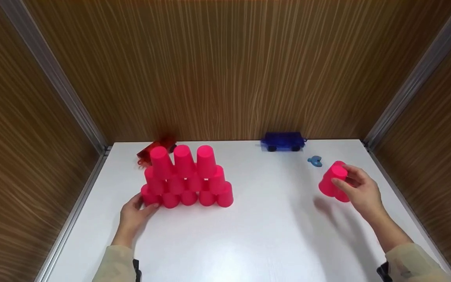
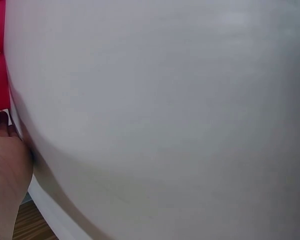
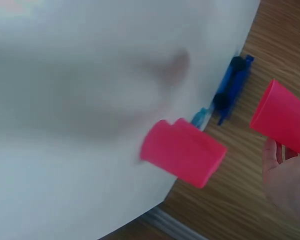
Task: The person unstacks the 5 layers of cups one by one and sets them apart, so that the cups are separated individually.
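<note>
"Stacking looks like the step in hand. How far along is it?"

"Well along, I'd judge. On the white table (image 1: 257, 239), the pink stack (image 1: 195, 185) has 5 cups at the bottom, 4 above and 3 on top. Well apart from it, to the right, the right hand (image 1: 362, 192) grasps a tilted cup (image 1: 333, 181) between thumb and fingers."

"Any spares?"

"At least 1 more pink cup (image 3: 185, 152) shows behind it; the overlap hides the exact count."

"And the left hand (image 1: 132, 216)?"

"Curled about the leftmost bottom cup (image 1: 150, 197), thumb in front, probably steadying the row."

"So what does the next move call for?"

"Likely a carry leftward, then a gentle set-down, mouth down, across 2 neighbouring top cups, without nudging the tier."

"Anything inside them?"

"The stacked cups sit mouth down, so their insides are hidden; the held cup's inside doesn't show either. By the back wall, the blue toy wagon (image 1: 284, 140) may carry something; I can't tell."
</note>
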`<state>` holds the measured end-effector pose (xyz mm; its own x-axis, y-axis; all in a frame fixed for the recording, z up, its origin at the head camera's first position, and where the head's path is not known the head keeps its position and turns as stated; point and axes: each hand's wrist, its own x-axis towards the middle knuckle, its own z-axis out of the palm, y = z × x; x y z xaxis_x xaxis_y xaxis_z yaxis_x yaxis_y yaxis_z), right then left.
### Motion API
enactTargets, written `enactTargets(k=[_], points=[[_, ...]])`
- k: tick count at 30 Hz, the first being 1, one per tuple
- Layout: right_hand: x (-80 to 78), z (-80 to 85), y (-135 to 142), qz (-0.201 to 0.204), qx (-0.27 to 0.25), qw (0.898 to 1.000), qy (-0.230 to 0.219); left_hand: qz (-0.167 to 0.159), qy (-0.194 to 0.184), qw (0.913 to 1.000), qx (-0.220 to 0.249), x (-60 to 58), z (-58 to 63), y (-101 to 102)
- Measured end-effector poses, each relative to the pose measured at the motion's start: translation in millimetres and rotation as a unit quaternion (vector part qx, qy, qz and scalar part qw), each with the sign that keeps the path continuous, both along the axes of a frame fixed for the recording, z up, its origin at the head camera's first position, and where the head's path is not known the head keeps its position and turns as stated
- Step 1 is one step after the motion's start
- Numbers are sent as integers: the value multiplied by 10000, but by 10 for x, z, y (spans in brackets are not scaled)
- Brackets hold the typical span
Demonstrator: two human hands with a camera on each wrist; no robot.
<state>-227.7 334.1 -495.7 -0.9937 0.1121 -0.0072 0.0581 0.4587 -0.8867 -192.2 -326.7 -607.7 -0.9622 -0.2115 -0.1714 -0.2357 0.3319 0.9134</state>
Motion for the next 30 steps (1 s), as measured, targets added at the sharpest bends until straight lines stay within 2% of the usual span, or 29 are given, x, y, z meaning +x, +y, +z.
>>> enactTargets(k=[4,13,21,30], points=[[104,-152,140,-126,116,9998,116,-17,87,10000,12,-5,-9,-6],[306,-434,382,-211,112,9997,-31,-19,183,9998,37,23,-1,2],[421,-558,580,-436,121,9983,-354,-63,73,9999,30,10,9,9],[466,-645,729,-556,53,9969,-552,-28,80,9999,142,18,10,0]])
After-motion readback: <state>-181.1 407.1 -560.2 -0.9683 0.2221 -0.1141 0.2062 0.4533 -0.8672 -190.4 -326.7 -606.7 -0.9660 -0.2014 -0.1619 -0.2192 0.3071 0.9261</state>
